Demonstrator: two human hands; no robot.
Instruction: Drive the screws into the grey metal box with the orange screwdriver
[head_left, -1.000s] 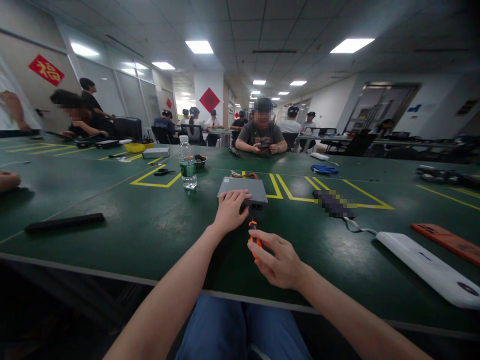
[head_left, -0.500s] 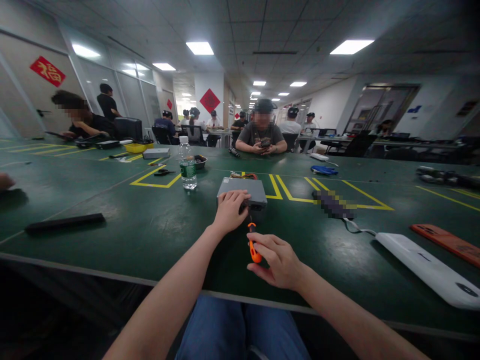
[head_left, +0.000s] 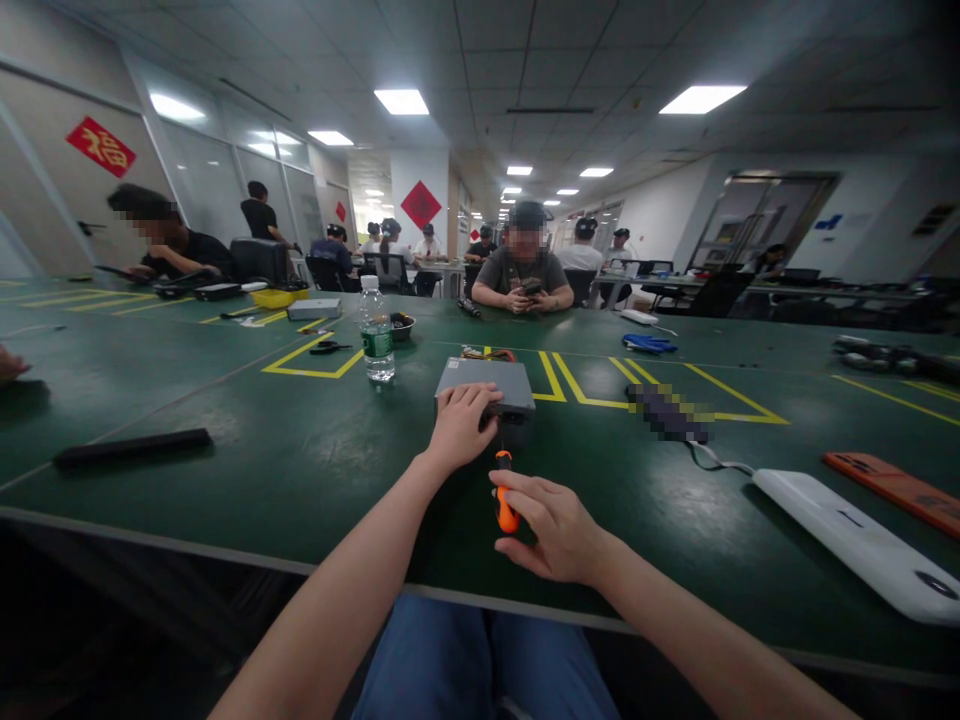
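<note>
One screwdriver (head_left: 507, 513), long axis apparently toward grey box (head_left: 491, 373).

A flat gray metal box (head_left: 504, 377) lies on the table (head_left: 330, 440), colored wires (head_left: 501, 355) at its far edge; an orange-and-black screwdriver (head_left: 507, 510) points toward its near side.

I looked in on an open-plan office that doubled as a workroom.
Over my remote feed I made out a gridded ceiling (head_left: 487, 75) set with flat light panels (head_left: 401, 102), glass partitions (head_left: 204, 180) along the left and a glazed door (head_left: 754, 225) at the right. Dark office chairs (head_left: 259, 262) stood near desks (head_left: 447, 265) farther back, where several people (head_left: 337, 248) in caps sat. A red diamond decoration (head_left: 421, 205) hung on a pillar (head_left: 401, 180). Yellow lines (head_left: 304, 373) marked off areas on the long green table (head_left: 330, 480) nearest me, which gave it the workroom look.
</note>
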